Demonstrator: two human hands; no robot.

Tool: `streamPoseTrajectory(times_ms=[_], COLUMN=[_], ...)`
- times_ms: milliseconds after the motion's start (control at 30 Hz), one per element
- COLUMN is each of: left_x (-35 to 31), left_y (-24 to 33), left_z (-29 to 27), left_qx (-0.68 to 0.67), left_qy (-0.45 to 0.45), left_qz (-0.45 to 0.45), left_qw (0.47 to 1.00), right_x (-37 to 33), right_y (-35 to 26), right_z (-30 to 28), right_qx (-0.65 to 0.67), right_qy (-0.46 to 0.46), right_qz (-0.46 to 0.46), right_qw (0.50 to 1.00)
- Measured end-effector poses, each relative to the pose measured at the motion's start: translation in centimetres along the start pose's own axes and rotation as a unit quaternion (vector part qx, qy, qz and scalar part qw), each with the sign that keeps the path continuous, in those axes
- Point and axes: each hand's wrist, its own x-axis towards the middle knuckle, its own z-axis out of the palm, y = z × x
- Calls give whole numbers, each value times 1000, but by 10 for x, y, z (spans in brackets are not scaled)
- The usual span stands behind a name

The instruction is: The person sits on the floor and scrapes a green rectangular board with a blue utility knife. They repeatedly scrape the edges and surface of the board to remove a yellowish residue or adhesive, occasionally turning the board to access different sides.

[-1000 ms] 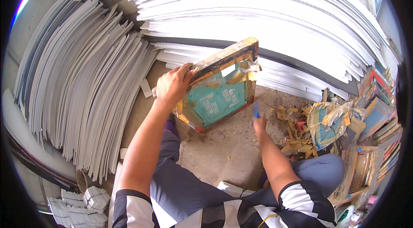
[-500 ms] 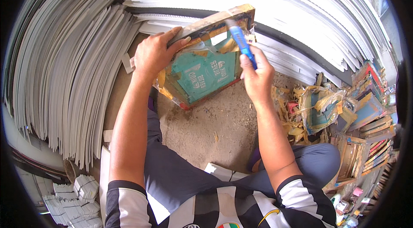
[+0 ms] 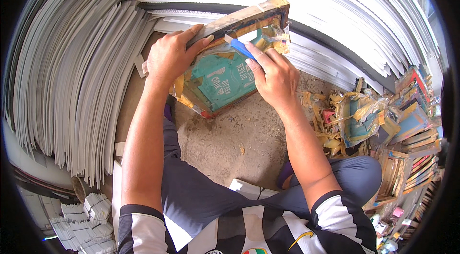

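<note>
Knife (image 3: 241,47) is now lying flatter against the frame (image 3: 230,69), its tip nearer the upper edge than half a second ago. Right hand (image 3: 274,77) is gripping it; left hand (image 3: 171,55) is clamping the frame, propped on the floor (image 3: 230,144) against stacked sheets (image 3: 76,76). Scraping seems underway.

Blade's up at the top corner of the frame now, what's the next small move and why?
Probably draw the blue cutter down along the frame's inner edge. The right hand holds its tip at the top right corner, where tape hangs loose, and the left hand steadies the top rail; yellow tape remains along the left edge.
</note>
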Motion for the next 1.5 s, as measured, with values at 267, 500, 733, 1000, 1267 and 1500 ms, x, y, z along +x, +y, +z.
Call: streamPoseTrajectory(times_ms=[267,500,733,1000,1267,1500], left_x=[-3,-2,-2,-3,-4,-5], left_y=[2,1,2,3,4,-5], left_z=[-2,1,0,-2,-3,10], left_qx=[0,13,19,10,10,3], left_qy=[3,0,0,-10,-9,80], left_qz=[4,3,0,-3,-10,47], left_qw=[1000,1000,1000,1000,1000,996], right_x=[16,20,24,26,20,-86], right_y=[1,3,7,11,22,32], right_z=[-4,-10,-11,-13,-16,69], right_qx=[-25,-36,-40,-32,31,111], right_qy=[3,-5,-1,-1,48,-37], right_qz=[-32,-42,-50,-33,11,-92], right_qw=[999,998,998,999,998,989])
